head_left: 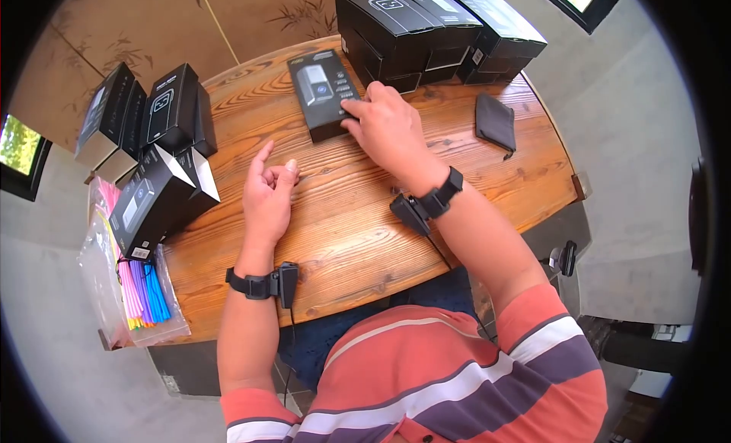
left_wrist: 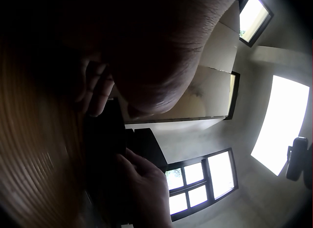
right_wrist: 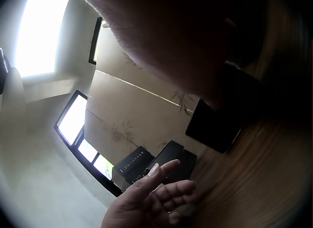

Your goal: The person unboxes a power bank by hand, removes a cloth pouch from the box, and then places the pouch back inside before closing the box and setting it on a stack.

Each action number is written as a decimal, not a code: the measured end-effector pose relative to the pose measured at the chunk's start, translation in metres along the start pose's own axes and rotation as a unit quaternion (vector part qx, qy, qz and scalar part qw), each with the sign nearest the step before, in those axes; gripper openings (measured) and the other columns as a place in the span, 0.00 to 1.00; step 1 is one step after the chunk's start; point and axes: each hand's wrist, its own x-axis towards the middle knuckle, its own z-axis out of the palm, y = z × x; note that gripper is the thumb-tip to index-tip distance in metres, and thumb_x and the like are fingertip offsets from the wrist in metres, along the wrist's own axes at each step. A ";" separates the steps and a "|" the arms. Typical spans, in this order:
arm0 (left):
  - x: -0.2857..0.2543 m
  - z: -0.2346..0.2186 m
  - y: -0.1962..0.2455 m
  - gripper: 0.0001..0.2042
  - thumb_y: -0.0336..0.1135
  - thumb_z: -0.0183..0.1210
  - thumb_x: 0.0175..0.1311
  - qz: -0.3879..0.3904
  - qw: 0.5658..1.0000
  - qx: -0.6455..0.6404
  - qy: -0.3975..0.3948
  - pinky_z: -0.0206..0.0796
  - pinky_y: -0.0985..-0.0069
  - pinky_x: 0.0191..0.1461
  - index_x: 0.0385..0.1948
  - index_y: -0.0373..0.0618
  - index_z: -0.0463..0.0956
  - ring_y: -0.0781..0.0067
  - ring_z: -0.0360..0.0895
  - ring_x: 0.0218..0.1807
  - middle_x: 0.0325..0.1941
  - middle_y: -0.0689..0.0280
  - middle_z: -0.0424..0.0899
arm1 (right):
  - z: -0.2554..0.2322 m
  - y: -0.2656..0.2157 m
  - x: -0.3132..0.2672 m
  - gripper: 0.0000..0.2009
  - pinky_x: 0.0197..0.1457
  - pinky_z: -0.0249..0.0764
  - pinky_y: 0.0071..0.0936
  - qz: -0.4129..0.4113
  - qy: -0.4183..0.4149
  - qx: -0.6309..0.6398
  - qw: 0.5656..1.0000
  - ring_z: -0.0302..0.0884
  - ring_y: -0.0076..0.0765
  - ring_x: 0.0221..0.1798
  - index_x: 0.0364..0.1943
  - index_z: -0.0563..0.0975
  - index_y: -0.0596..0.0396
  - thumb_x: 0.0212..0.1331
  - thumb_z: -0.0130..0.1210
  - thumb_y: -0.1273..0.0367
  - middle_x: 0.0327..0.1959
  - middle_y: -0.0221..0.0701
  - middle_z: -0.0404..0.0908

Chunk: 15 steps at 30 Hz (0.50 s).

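A black printed box [head_left: 318,92] with a device pictured on its top lies at the far middle of the wooden table. My right hand [head_left: 390,131] is at its near right corner, fingers bent, thumb and forefinger at the edge; the left wrist view also shows this right hand [left_wrist: 144,186] against the dark box. Part of the grip is hidden by the hand itself. My left hand [head_left: 268,199] hovers over the table, left of and nearer than the box, fingers loosely bent and holding nothing. In the right wrist view the left hand [right_wrist: 151,198] shows its palm.
Several similar boxes [head_left: 411,31] stand at the back right, and more boxes [head_left: 171,111] at the left, some with flaps raised. A dark pouch [head_left: 495,123] lies on the right. Near the left edge is a plastic bag [head_left: 103,252] with colourful strips [head_left: 145,291].
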 end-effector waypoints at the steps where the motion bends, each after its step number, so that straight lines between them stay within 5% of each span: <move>1: 0.000 0.000 0.002 0.34 0.42 0.64 0.84 0.001 1.000 -0.001 0.002 0.73 0.84 0.39 0.84 0.39 0.61 0.78 0.88 0.48 0.48 0.64 0.92 | 0.008 0.006 0.006 0.18 0.51 0.87 0.43 0.008 0.018 -0.025 0.999 0.86 0.45 0.52 0.55 0.92 0.44 0.59 0.77 0.63 0.45 0.34 0.83; 3: -0.002 0.001 0.006 0.32 0.43 0.64 0.84 0.005 1.000 0.005 0.004 0.72 0.84 0.39 0.81 0.39 0.64 0.78 0.88 0.49 0.47 0.65 0.92 | 0.016 0.015 0.014 0.17 0.47 0.87 0.43 0.002 0.039 -0.034 0.999 0.89 0.45 0.48 0.56 0.91 0.43 0.62 0.75 0.63 0.41 0.33 0.86; 5: -0.001 0.001 0.003 0.31 0.43 0.65 0.84 0.011 1.000 -0.001 0.005 0.72 0.84 0.40 0.81 0.39 0.66 0.79 0.88 0.49 0.47 0.65 0.92 | 0.019 0.020 0.021 0.15 0.45 0.87 0.43 0.082 -0.005 -0.033 0.996 0.92 0.47 0.43 0.55 0.91 0.43 0.66 0.72 0.63 0.39 0.34 0.90; 6: -0.001 0.001 0.004 0.30 0.43 0.65 0.84 0.016 1.000 -0.007 0.005 0.72 0.84 0.40 0.80 0.40 0.67 0.79 0.88 0.48 0.47 0.65 0.92 | 0.021 0.024 0.025 0.18 0.44 0.87 0.46 0.071 -0.004 -0.034 0.997 0.93 0.50 0.41 0.62 0.89 0.42 0.70 0.69 0.61 0.37 0.36 0.92; 12: -0.002 0.000 0.008 0.26 0.41 0.64 0.85 0.022 0.999 -0.020 0.019 0.72 0.84 0.40 0.76 0.41 0.72 0.79 0.88 0.48 0.47 0.65 0.92 | 0.011 0.024 0.014 0.28 0.45 0.85 0.53 0.149 -0.136 -0.031 0.979 0.92 0.55 0.42 0.76 0.78 0.38 0.73 0.66 0.59 0.36 0.40 0.92; 15: -0.002 0.001 0.009 0.24 0.40 0.63 0.85 0.020 0.999 -0.029 0.026 0.73 0.84 0.41 0.75 0.40 0.73 0.80 0.87 0.48 0.46 0.65 0.93 | 0.012 0.027 0.005 0.28 0.44 0.85 0.53 0.145 -0.132 0.015 0.980 0.92 0.56 0.41 0.76 0.78 0.40 0.73 0.67 0.58 0.34 0.41 0.91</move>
